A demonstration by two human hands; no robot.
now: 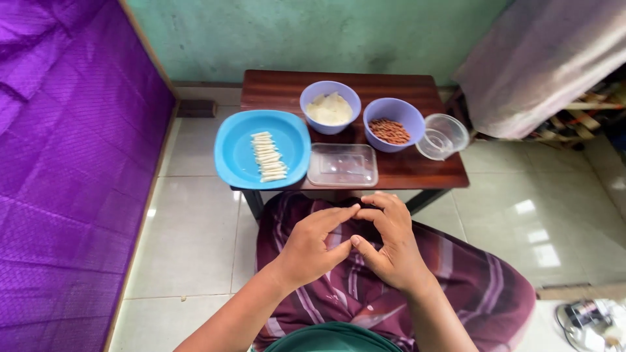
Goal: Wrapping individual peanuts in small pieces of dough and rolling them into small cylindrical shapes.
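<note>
Left hand (312, 248) and right hand (389, 244) meet over the lap, fingertips touching; whether they pinch anything I cannot tell. A row of white rolls (268, 156) already lies on the blue plate (236, 153); the dough bowl (330, 107) and filling bowl (393, 124) look far from emptied.

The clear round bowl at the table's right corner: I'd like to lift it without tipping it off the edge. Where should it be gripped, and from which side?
Probably by the rim, from the right and above. The clear round bowl sits at the table corner, tilted, its left side close against the purple bowl of brown pieces; its right rim is free.
</note>
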